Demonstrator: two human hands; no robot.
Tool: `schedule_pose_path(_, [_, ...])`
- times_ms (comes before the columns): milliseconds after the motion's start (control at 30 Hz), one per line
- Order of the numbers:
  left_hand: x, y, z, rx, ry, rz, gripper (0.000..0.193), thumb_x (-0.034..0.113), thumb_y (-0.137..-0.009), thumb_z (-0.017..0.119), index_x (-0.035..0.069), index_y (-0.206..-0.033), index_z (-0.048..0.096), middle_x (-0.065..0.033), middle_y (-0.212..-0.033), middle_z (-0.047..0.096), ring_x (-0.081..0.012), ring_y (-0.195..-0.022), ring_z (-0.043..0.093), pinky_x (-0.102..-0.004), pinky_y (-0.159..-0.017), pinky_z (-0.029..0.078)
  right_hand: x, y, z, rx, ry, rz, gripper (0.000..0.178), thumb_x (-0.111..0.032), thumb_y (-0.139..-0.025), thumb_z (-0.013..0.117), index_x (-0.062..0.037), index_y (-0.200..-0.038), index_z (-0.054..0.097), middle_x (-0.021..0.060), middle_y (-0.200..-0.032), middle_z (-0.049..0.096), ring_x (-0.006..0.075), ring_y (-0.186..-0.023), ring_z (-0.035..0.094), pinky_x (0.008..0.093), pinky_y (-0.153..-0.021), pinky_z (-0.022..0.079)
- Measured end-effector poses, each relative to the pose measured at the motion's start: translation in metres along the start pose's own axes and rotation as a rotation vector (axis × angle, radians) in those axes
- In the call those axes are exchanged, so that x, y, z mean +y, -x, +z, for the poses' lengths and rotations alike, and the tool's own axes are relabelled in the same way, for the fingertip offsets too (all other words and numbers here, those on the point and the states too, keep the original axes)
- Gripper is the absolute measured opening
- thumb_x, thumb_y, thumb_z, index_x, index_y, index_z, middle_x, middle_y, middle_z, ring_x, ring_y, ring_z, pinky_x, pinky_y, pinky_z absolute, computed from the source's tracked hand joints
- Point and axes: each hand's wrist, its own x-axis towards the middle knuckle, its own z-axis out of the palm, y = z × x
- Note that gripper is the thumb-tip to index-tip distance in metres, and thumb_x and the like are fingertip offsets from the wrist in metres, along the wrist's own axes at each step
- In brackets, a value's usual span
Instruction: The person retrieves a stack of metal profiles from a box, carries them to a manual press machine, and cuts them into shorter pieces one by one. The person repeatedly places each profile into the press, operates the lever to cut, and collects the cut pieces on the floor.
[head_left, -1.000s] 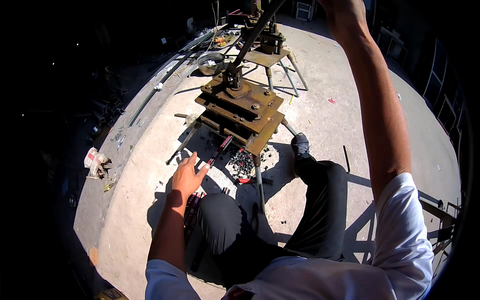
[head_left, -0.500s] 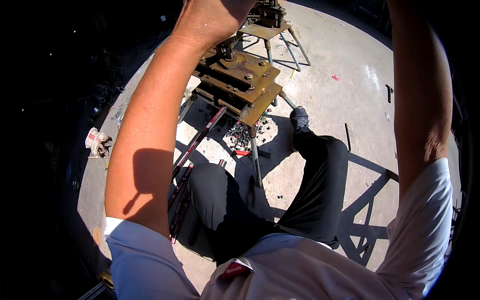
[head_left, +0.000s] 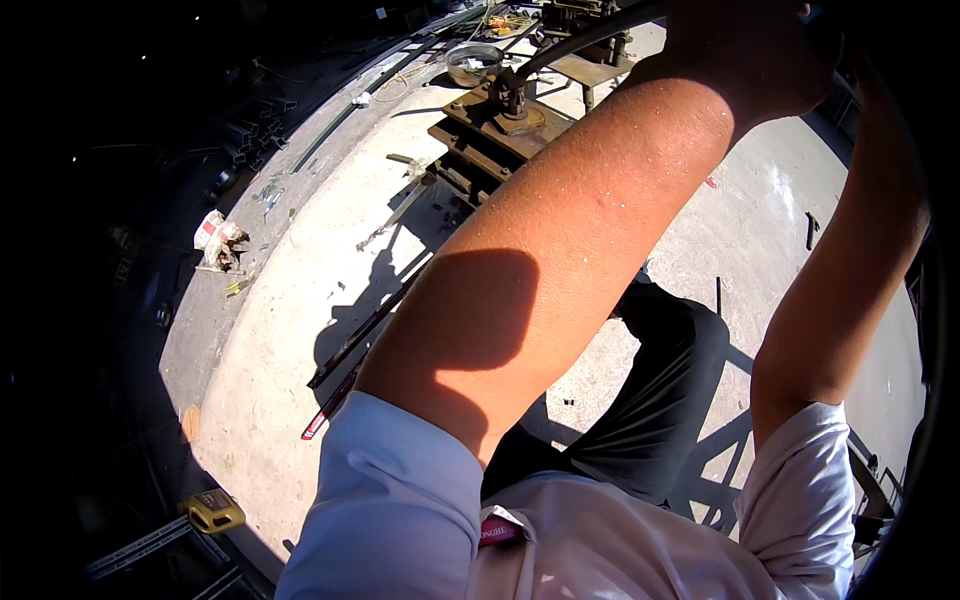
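Observation:
My left forearm slants up across the middle to my left hand (head_left: 765, 65), high at the upper right in deep shadow. Its fingers are mostly hidden, so I cannot tell what they hold. A dark curved lever (head_left: 590, 38) rises from a rusty metal press (head_left: 510, 115) and passes out of sight near my left hand. My right forearm (head_left: 875, 200) reaches up along the right side; the hand beyond it is lost in the dark rim. Long dark-red and black metal strips (head_left: 368, 330) lie left of my left arm, partly hidden by it.
A second rusty press on a legged stand (head_left: 590, 70) is behind the first, beside a round metal basin (head_left: 474, 64). A yellow tape measure (head_left: 214, 511) is at lower left. A crumpled white bag (head_left: 217, 238) lies left, and dark metal tubes (head_left: 262, 130) are piled farther off.
My left hand has swung from above the press to the upper right. The curved lever has come into view. My right forearm has tilted, and the view has shifted, showing more floor at left.

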Motion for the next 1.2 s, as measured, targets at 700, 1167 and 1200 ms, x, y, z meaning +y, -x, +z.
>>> schedule_pose_path(700, [0.001,0.331,0.078,-0.405,-0.158,-0.005,0.014,0.019,-0.076,0.066,0.015,-0.063,0.068,-0.0026,-0.073,0.061,-0.0219,-0.081,0.06,-0.0374,-0.084,0.046,-0.028,0.375,-0.091,-0.316,0.497,0.555,0.052,-0.012,-0.104,0.047,-0.0061,-0.053,0.046,0.0026,-0.051,0.046,0.0178,-0.058,0.049,0.0445,-0.099,0.046])
schedule_pose_path(1167, [0.002,0.215,0.0,0.061,-0.238,0.078,0.053,0.025,-0.09,0.065,0.008,-0.14,0.063,-0.0141,-0.134,0.06,-0.0315,-0.128,0.056,-0.046,-0.114,0.043,-0.11,0.193,-0.065,-0.258,-0.127,0.19,0.039,-0.03,-0.112,0.04,-0.0093,-0.085,0.059,0.006,-0.072,0.056,0.0256,-0.086,0.058,0.0506,-0.122,0.029])
schedule_pose_path(1200, [-0.007,0.211,-0.022,0.052,-0.194,0.011,0.057,0.022,-0.089,0.067,0.006,-0.144,0.059,-0.0154,-0.137,0.058,-0.0313,-0.127,0.057,-0.045,-0.111,0.045,-0.114,0.155,-0.069,-0.402,-0.135,0.15,0.034,-0.036,-0.111,0.045,-0.006,-0.114,0.06,0.012,-0.107,0.061,0.0305,-0.117,0.052,0.052,-0.126,0.025])
